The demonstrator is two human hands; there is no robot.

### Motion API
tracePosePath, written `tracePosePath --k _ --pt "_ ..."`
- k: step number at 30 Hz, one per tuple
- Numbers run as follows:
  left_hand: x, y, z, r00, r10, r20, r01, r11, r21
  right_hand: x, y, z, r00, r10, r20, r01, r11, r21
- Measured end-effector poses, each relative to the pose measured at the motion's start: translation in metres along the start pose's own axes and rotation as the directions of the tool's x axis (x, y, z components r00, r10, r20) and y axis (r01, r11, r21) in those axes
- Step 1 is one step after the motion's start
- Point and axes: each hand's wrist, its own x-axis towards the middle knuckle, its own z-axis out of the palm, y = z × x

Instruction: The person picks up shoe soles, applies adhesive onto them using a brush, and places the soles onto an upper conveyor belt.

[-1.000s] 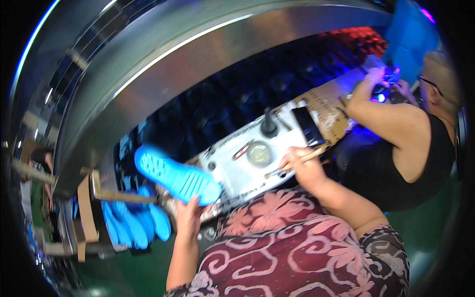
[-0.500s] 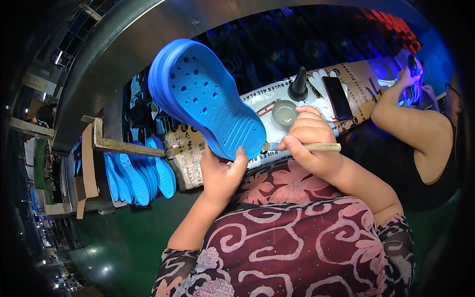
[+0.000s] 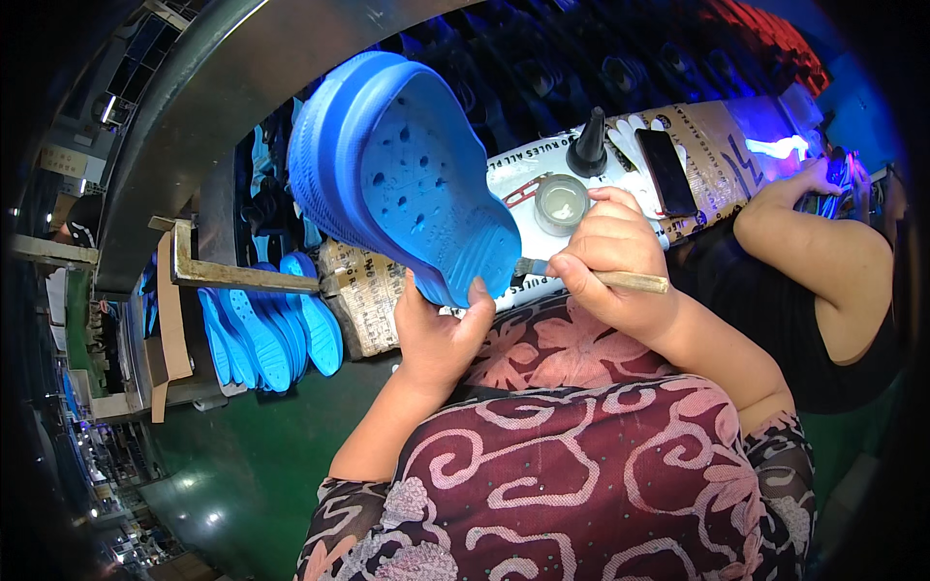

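Head view: left fisheye of a head-worn pair, looking down and forward over the wearer's patterned top (image 3: 581, 474). Left hand (image 3: 436, 334) and right hand (image 3: 620, 257) close, mid-frame; co-worker (image 3: 823, 252) farther off, right side. Edges bow toward dark rim.

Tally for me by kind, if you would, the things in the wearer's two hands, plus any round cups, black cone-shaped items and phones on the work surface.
Blue sole, in the left hand: 1
Brush, in the right hand: 1
Round cup: 1
Black cone-shaped item: 1
Phone: 1
Total: 5
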Motion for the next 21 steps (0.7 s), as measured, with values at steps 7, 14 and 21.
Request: tracePosePath --k 7,14,21 --pt "-0.001 -0.004 0.006 0.991 0.119 -0.063 -0.120 0.993 -0.015 -0.002 -0.002 -0.006 1.000 0.003 -0.012 -0.003 1.000 -0.029" --pt "0.000 -0.007 0.010 0.978 0.176 -0.111 -0.178 0.984 -0.003 -0.009 0.002 -0.005 0.999 0.008 0.036 -0.008 1.000 -0.006" --pt "0.009 -0.003 0.009 0.971 0.236 0.041 -0.234 0.971 -0.041 -0.005 0.002 0.001 0.999 0.028 -0.025 -0.026 0.997 0.079"
